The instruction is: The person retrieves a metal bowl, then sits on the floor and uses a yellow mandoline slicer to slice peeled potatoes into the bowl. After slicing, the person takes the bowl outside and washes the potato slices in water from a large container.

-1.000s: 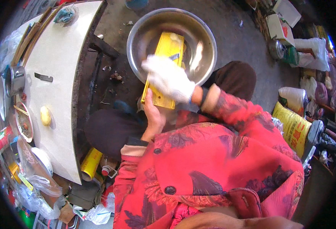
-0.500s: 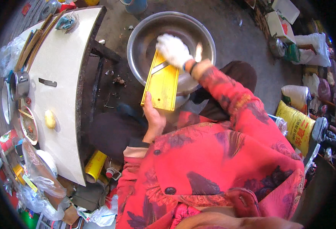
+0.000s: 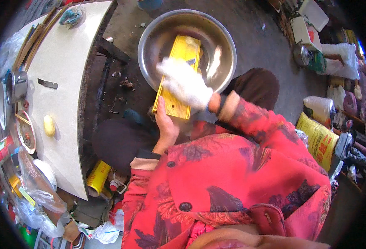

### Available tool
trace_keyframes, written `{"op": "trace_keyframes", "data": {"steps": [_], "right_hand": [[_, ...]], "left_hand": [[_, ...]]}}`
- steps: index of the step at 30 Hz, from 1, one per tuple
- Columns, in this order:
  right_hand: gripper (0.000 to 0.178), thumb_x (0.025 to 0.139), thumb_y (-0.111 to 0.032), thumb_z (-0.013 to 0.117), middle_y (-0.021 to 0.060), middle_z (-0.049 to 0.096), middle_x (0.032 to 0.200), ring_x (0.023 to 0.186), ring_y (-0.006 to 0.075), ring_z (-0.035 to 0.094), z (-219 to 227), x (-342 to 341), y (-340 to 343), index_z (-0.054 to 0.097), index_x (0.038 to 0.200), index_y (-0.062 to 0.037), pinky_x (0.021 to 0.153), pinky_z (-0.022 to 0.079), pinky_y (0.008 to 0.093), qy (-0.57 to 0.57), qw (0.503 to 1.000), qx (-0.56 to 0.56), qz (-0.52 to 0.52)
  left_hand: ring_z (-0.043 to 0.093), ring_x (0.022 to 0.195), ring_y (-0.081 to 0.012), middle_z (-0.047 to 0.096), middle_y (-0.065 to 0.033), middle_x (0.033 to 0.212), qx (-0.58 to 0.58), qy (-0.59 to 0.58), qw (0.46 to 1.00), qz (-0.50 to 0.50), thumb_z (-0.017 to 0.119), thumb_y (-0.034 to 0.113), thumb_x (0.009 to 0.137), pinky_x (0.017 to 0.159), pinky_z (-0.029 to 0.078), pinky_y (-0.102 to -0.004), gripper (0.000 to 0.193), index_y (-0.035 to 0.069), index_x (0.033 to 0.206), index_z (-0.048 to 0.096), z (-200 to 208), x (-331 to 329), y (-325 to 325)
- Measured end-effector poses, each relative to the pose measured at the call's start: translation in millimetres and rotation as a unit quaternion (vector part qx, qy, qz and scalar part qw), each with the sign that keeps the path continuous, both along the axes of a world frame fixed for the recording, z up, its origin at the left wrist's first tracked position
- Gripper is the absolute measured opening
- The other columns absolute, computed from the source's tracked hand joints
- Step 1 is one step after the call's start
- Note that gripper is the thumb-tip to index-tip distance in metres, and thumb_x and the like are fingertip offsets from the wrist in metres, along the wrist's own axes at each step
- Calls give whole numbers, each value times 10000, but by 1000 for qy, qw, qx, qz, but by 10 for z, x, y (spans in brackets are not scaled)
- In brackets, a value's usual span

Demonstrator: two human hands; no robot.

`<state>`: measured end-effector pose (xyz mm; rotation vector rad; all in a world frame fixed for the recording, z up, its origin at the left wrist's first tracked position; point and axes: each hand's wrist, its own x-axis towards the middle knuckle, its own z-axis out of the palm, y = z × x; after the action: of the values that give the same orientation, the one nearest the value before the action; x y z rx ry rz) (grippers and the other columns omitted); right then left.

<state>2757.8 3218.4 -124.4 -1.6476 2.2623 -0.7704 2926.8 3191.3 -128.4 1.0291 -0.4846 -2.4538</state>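
A long yellow slicer board with a metal blade slants across a wide steel basin, its far end inside. At its near end my left hand is bare and grips the edge, thumb along the side. My right hand, in a white glove, lies cupped over the board's middle, just nearer than the blade, blurred by motion. Whatever is under its fingers is hidden. Pale bits are near the board's far end.
On the left stands a pale table with a knife blade, a yellowish oval vegetable, a metal pot and a bowl with chopsticks. A yellow sack and several bags line the right. A blue bucket is beyond the basin.
My right hand has slid toward me down the board, from its far end to its middle, uncovering the far end. My left hand still holds the near end.
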Motion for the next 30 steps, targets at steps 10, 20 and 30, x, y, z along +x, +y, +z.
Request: {"op": "trace_keyframes", "data": {"steps": [10,20,30], "right_hand": [[394,906,-242,526,172,507,1336,1273,348,440,-37,-10,-14,557,1259,-68,1100,311,417,94,995,-15,33],[474,895,-286,537,201,492,1340,1286,350,425,128,100,-32,512,1319,-73,1101,302,452,-13,999,53,3],[387,920,-199,492,188,436,1402,1307,395,381,124,196,75,522,1298,-117,1113,281,452,-26,994,85,-68]], "left_hand": [[573,1118,-221,573,-79,1244,0,-35,999,-16,427,401,992,943,462,-373,473,56,1313,470,-22,21,-4],[548,1155,-215,551,-72,1290,11,-10,1000,3,439,420,989,969,436,-370,495,65,1333,459,-26,-2,11],[543,1145,-196,550,-65,1282,45,1,999,6,480,414,981,980,421,-358,486,62,1315,473,-38,-21,10]]}}
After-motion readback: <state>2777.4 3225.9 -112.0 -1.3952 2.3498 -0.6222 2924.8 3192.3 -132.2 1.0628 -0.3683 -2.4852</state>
